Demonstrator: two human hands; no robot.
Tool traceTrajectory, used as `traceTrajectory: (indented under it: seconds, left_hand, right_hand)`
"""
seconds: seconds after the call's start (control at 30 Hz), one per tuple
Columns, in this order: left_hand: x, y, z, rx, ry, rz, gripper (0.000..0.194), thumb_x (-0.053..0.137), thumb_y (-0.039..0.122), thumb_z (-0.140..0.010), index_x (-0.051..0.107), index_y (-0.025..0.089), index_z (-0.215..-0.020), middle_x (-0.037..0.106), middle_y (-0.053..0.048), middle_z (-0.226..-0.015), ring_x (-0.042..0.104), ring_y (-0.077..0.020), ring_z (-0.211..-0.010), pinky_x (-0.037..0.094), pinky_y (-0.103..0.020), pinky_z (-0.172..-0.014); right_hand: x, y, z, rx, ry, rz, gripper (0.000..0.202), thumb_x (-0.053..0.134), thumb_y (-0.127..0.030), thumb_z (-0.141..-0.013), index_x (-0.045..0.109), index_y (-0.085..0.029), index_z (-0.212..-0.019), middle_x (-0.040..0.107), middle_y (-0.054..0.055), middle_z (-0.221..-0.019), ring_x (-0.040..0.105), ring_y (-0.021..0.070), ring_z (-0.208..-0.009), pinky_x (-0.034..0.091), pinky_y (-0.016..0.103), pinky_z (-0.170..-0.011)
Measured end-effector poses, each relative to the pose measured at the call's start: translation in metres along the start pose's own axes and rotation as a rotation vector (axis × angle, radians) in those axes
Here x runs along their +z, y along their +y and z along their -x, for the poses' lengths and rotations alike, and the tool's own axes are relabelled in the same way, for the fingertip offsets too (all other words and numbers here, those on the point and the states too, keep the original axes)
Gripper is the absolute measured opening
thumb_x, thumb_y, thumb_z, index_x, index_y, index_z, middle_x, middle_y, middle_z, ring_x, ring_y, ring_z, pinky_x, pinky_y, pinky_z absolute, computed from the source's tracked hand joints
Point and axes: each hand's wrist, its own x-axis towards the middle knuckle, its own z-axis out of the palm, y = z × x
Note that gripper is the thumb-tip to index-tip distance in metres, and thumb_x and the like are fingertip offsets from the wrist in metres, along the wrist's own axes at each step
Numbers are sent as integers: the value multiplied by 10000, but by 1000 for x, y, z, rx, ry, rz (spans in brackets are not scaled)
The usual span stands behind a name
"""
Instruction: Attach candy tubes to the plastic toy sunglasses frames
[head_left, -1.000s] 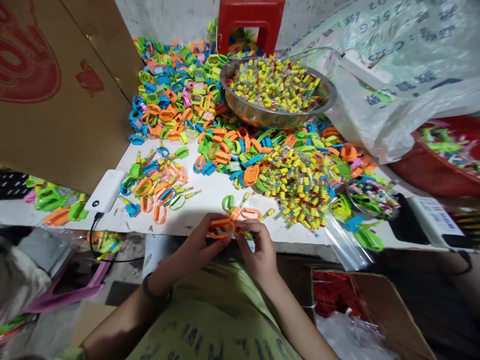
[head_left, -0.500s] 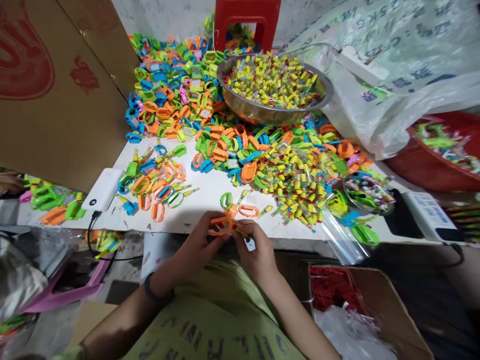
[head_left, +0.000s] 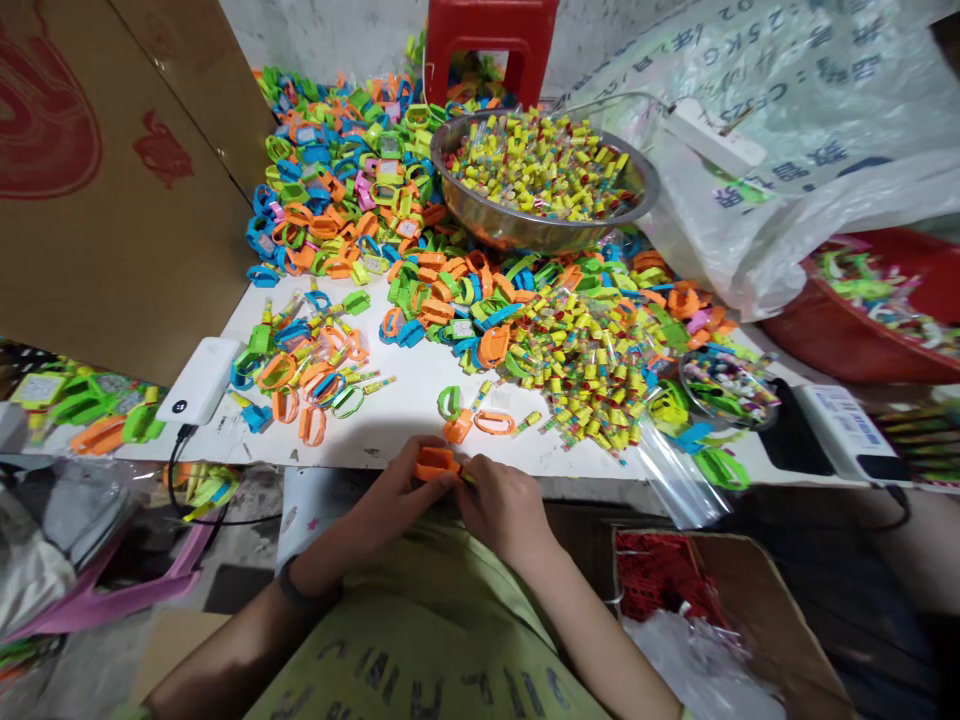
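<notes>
In the head view, your left hand (head_left: 401,490) pinches an orange band (head_left: 435,462), closer to you than the big metal bowl (head_left: 525,230). Your right hand (head_left: 499,500), on that same side, pinches a small yellow bit (head_left: 467,475), mostly hidden. A red stool (head_left: 491,22) is behind the bowl

Pale grey wall (head_left: 330,35) (blotched, scuffed) behind bench (head_left: 405,405). Bench top white, small dark marks near front edge. Red stool (head_left: 491,22) at back edge, near wall. Grey floor (head_left: 251,548) below front edge, toward left.
</notes>
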Motion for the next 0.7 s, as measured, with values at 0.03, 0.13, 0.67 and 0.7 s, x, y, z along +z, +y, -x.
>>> traceTrajectory:
  seconds: [0.03, 0.13, 0.67, 0.7]
  left_hand:
    - [-1, 0, -1, 3, -8, -1, 423, 599, 455, -894, 468, 221, -1220, 677, -85, -1144, 655, -234, -1048, 528, -362, -847]
    - [-5, 2, -2, 12, -3, -58, 412, 602, 457, -889, 489, 213, -1202, 681, -88, -1134, 654, -235, -1042, 530, -370, -853]
    - [-83, 31, -9, 203, 572, -720, 456, 534, 499, -901, 518, 192, -1237, 622, -125, -1225, 595, -289, -1127, 472, -431, -969]
    - [-98, 34, -12, 228, 691, -773, 478, 536, 486, -900, 507, 184, -1270, 612, -138, -1239, 584, -301, -1143, 458, -450, -989]
  right_hand:
    - [1, 0, 0, -8, 3, 7, 88, 542, -236, -867, 590, -193, -808, 665, 34, -654, 621, 170, -562, 336, 262, -536]
    - [3, -1, -1, -24, 34, 10, 114, 519, -225, -864, 578, -205, -768, 649, 23, -623, 600, 162, -558, 321, 265, -542]
    - [-16, 54, -21, 170, 49, 51, 307, 514, -365, -968, 584, -190, -1211, 708, 105, -1000, 649, 257, -877, 438, 335, -715]
    - [-18, 64, -20, 228, 32, 85, 281, 485, -361, -983, 607, -203, -1181, 712, 96, -965, 652, 248, -838, 431, 326, -689]
